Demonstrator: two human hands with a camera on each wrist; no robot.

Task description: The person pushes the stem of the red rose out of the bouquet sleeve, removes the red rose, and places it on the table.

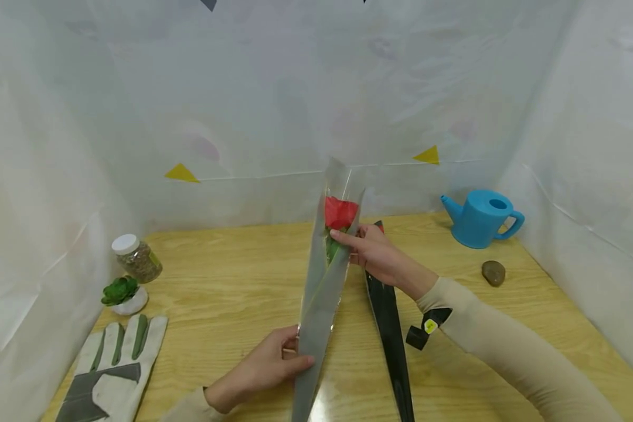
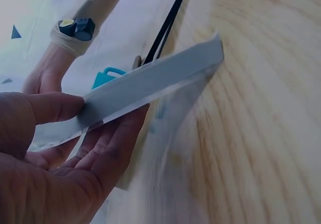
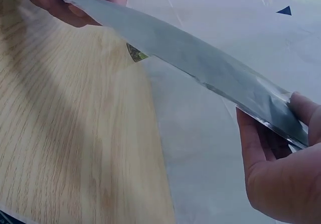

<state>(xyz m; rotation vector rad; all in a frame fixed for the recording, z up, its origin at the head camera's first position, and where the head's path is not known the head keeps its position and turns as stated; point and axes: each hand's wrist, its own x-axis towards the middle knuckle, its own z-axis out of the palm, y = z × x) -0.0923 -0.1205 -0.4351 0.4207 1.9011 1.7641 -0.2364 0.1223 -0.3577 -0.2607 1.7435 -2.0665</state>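
A red rose [image 1: 340, 212] in a long grey wrapping sleeve [image 1: 319, 319] is held up over the table, bloom end away from me. My left hand [image 1: 266, 363] grips the narrow lower part, thumb on top and fingers beneath, as the left wrist view shows on the grey sleeve [image 2: 155, 78]. Just below the bloom, my right hand [image 1: 377, 252] pinches the sleeve's edge between thumb and fingers. Under the right hand, a second flower in a black sleeve [image 1: 390, 340] lies on the table; a bit of red shows at its far end, partly hidden by that hand.
On the right stand a blue watering can [image 1: 477, 220] and a brown stone [image 1: 493, 273]. At the left are a white-lidded jar [image 1: 139, 261], a small potted succulent [image 1: 123, 295] and a work glove [image 1: 113, 375]. White sheeting [image 1: 253, 105] encloses the wooden table [image 1: 227, 281].
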